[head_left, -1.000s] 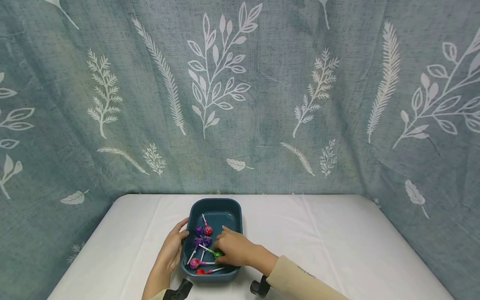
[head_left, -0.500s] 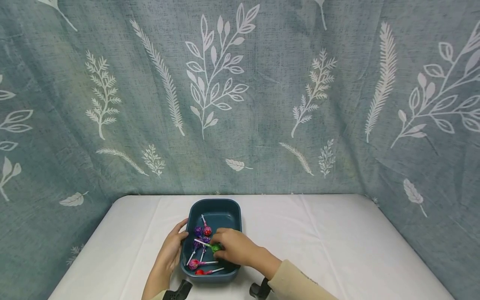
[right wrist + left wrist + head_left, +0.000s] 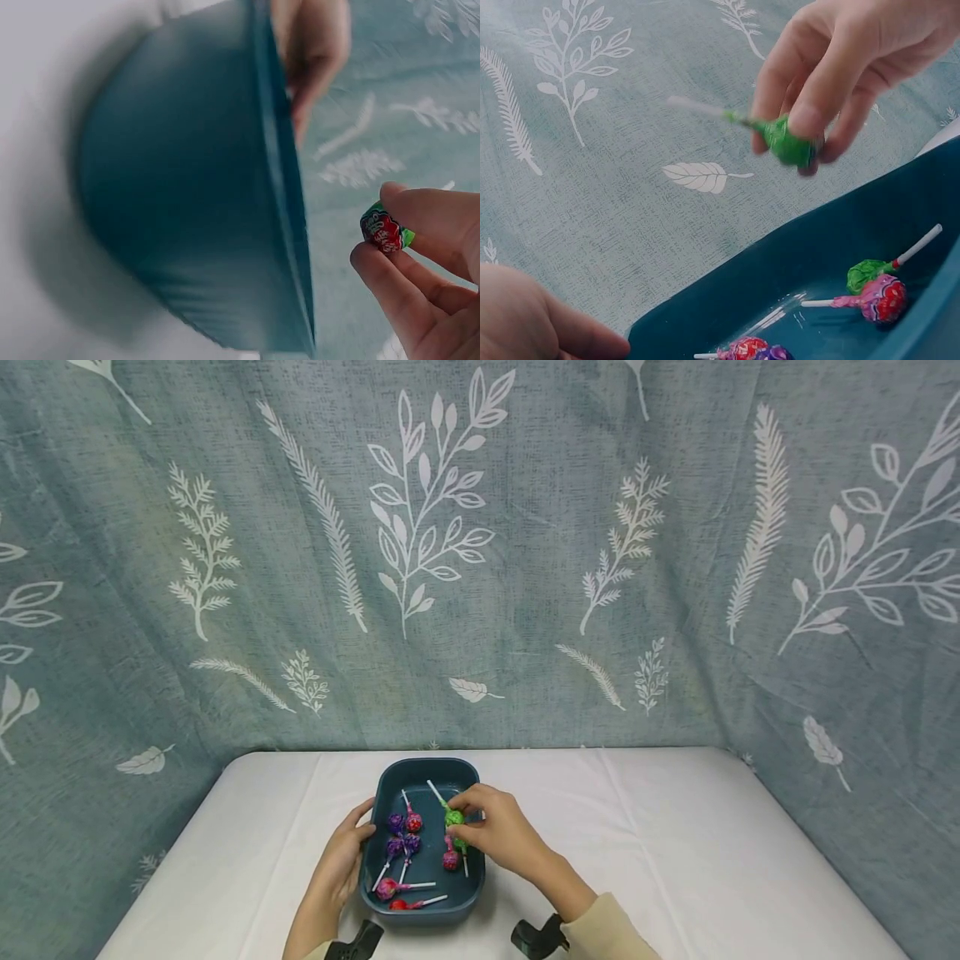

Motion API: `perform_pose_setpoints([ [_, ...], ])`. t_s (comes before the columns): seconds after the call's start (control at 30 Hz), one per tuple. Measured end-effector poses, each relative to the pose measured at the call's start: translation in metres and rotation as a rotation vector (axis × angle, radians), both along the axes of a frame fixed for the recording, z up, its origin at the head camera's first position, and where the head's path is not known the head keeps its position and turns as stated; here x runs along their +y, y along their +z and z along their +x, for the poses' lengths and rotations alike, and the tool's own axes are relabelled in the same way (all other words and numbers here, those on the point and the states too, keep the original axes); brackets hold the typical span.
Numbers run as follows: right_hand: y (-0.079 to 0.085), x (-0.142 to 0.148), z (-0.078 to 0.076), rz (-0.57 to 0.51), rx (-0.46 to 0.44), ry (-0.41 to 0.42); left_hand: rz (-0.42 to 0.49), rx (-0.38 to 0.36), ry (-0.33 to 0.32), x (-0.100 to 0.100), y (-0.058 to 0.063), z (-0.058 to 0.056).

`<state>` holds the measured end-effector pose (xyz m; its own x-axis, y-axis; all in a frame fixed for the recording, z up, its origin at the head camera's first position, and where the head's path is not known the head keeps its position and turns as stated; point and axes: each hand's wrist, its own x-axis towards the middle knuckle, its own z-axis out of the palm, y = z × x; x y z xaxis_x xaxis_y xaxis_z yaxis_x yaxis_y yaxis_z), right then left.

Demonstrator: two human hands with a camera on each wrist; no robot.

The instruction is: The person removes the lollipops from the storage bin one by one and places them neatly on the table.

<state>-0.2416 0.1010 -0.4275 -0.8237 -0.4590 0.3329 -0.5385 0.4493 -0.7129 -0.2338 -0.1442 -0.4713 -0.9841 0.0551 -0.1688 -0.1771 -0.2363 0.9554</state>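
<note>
My right hand [image 3: 491, 827] pinches a green-wrapped lollipop [image 3: 453, 817] between thumb and fingers, above the right side of a dark teal bin [image 3: 427, 772]. Its white stick points up and to the left; the left wrist view shows the lollipop [image 3: 787, 142] higher than the rim. Against the bin's left outer wall rests my left hand [image 3: 347, 856], fingers extended along it. Inside at right, a second green lollipop [image 3: 461, 843] lies beside a pink one [image 3: 450, 861]. On the left side are several purple lollipops [image 3: 394, 846], a red-and-pink one [image 3: 414, 822], a pink one [image 3: 387, 888] and a red one [image 3: 400, 905].
The bin stands on a white-covered table [image 3: 637, 843]. A teal curtain [image 3: 540, 568] printed with white leaves hangs behind it. Black wrist devices [image 3: 542, 937] sit at both sleeves, close to the bin's front.
My right hand has lifted the green lollipop from the bin's middle and carried it up and right. The second green lollipop and the pink one beside it now show. My left hand has stayed put.
</note>
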Motion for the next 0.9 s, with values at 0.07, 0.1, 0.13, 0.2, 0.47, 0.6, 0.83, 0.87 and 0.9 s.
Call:
perform_pose_setpoints([
  [0.07, 0.002, 0.007, 0.000, -0.036, -0.005, -0.037, 0.002, -0.001, -0.002, -0.001, 0.000, 0.000],
  [0.1, 0.003, 0.011, 0.000, -0.051, -0.004, -0.054, 0.002, -0.001, -0.003, -0.001, 0.000, 0.000],
  [0.13, 0.003, 0.015, -0.001, -0.061, 0.004, -0.072, -0.001, -0.001, -0.002, -0.001, 0.000, 0.000],
  [0.2, 0.003, 0.023, -0.001, -0.085, 0.016, -0.107, -0.004, -0.002, -0.001, -0.001, 0.000, 0.000],
  [0.47, 0.000, 0.045, -0.002, -0.126, 0.072, -0.256, -0.009, -0.008, 0.005, 0.000, 0.000, 0.000],
  [0.6, -0.006, 0.054, -0.003, -0.111, 0.079, -0.316, -0.013, -0.004, 0.001, 0.000, 0.000, -0.001],
  [0.83, -0.015, 0.064, -0.004, -0.111, 0.042, -0.406, 0.006, 0.007, -0.015, -0.002, 0.000, -0.002],
  [0.87, -0.016, 0.065, -0.004, -0.113, 0.034, -0.419, 0.010, 0.008, -0.019, -0.002, 0.000, -0.001],
  [0.9, -0.017, 0.065, -0.003, -0.119, 0.028, -0.429, 0.013, 0.010, -0.021, -0.002, -0.001, -0.001],
])
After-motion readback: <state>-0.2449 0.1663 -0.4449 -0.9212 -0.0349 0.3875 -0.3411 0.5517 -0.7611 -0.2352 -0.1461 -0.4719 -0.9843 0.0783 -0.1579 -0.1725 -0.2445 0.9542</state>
